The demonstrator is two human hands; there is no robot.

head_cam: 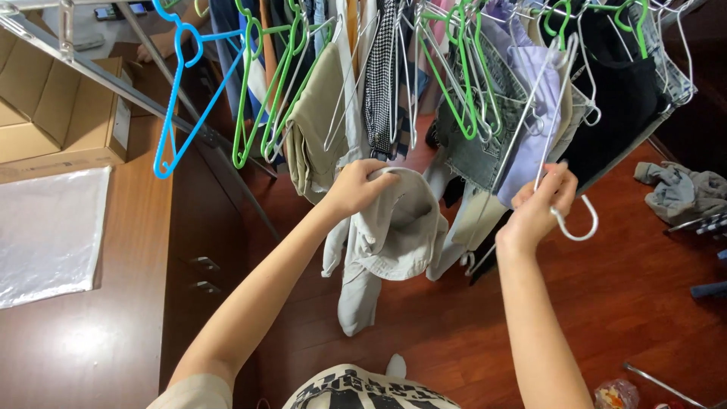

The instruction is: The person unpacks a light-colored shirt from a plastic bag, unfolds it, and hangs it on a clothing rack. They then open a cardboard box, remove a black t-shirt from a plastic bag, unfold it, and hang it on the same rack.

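Beige trousers point(386, 235) hang bunched at the waistband in the closed left hand point(356, 185), below the crowded clothes rack point(454, 45), while the right hand point(539, 204) pinches a white wire hanger point(564, 151); holding the waistband level would likely seat the hanger cleanly.
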